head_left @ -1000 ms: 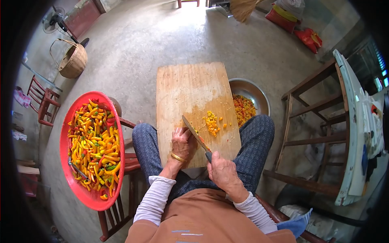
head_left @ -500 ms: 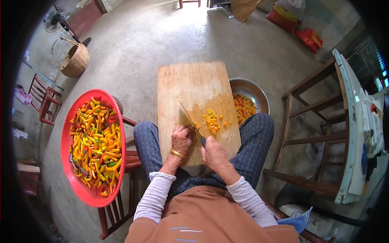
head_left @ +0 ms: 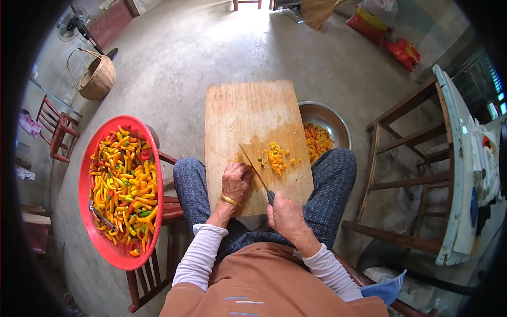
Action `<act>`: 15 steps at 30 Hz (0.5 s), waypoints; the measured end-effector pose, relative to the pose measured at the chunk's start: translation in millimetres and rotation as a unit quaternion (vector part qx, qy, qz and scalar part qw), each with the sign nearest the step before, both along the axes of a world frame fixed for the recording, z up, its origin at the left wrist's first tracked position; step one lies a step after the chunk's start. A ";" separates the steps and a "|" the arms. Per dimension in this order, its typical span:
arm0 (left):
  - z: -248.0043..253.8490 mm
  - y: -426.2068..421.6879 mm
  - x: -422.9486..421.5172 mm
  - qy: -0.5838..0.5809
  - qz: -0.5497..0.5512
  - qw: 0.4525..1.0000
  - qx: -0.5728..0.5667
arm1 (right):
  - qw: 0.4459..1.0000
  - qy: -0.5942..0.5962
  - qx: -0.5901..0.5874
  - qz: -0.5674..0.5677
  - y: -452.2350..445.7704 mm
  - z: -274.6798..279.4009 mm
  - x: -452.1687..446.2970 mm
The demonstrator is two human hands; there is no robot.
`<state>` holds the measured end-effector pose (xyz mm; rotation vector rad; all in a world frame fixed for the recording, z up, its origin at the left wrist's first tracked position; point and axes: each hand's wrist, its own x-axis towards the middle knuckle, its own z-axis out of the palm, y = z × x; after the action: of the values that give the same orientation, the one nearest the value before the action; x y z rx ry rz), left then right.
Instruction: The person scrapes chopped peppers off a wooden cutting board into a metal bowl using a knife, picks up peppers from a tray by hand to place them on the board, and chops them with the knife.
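Observation:
On the wooden cutting board (head_left: 248,105), across my lap, my left hand (head_left: 237,181) is closed with fingers curled, pinching a chili pepper that is mostly hidden; a bit of orange shows at the fingertips. My right hand (head_left: 288,214) grips the dark handle of a kitchen knife (head_left: 254,168). Its blade slants up and left, right beside my left fingertips. Chopped yellow-orange pepper pieces (head_left: 275,158) lie in a small heap right of the blade, and a greenish piece (head_left: 260,159) sits at the heap's left.
At left, a red plastic basket (head_left: 84,211) full of whole chili peppers rests on a wooden chair (head_left: 145,285). A metal basin (head_left: 340,124) with chopped peppers stands behind my right knee. A wooden-framed table (head_left: 449,174) is at right. A wicker basket (head_left: 97,79) stands far left.
My right hand has moved slightly right and down, and the knife tip has dropped toward me. A greenish piece now shows beside the heap. My left hand stays nearly in place.

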<state>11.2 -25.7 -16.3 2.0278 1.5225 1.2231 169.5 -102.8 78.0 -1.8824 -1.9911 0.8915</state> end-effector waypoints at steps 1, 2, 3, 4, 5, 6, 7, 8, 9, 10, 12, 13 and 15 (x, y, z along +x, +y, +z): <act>-1.4 0.7 -0.2 -0.004 -0.001 1.000 0.002 | 1.000 0.003 -0.006 0.002 1.5 -0.4 -1.5; -1.7 1.0 -0.4 -0.007 -0.001 1.000 0.004 | 1.000 0.005 -0.012 0.005 3.1 -1.0 -3.6; -0.4 1.1 -0.7 0.001 -0.005 1.000 0.006 | 1.000 0.012 -0.007 -0.001 7.1 -2.7 -6.9; 5.0 1.3 -0.6 0.009 -0.010 1.000 0.009 | 1.000 0.019 -0.002 -0.007 13.9 -5.7 -11.1; 7.9 0.5 -0.3 0.017 -0.014 1.000 0.013 | 1.000 0.025 0.004 -0.013 20.5 -9.1 -15.0; 7.6 -0.7 0.0 0.020 -0.012 1.000 0.013 | 0.999 0.030 0.011 -0.014 28.0 -14.0 -19.4; 7.7 -0.9 0.3 0.023 -0.011 1.000 0.015 | 0.999 0.035 0.019 -0.015 36.9 -19.8 -23.9; 8.7 -1.3 0.1 0.027 -0.008 0.999 0.019 | 0.999 0.040 0.030 -0.015 40.9 -23.2 -26.1; 10.4 -2.1 -0.1 0.032 -0.010 0.999 0.024 | 0.998 0.047 0.029 -0.016 40.3 -24.3 -25.7; 11.6 -2.8 0.2 0.037 -0.011 0.999 0.029 | 0.998 0.053 0.029 -0.016 39.4 -24.9 -23.6; 7.9 -3.4 -1.0 0.042 -0.015 0.998 0.033 | 0.998 0.053 0.022 -0.013 31.7 -23.0 -14.7; 6.5 -2.9 -2.6 0.036 -0.015 0.999 0.033 | 0.999 0.048 0.014 -0.011 21.7 -21.2 -7.5; 4.3 -2.2 -2.0 0.021 -0.016 0.999 0.032 | 0.999 0.034 0.008 -0.013 9.2 -12.1 2.9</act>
<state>9.3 -27.9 -11.9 2.1224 1.4825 1.2398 172.4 -93.6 65.9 -1.8389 -1.9255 0.9167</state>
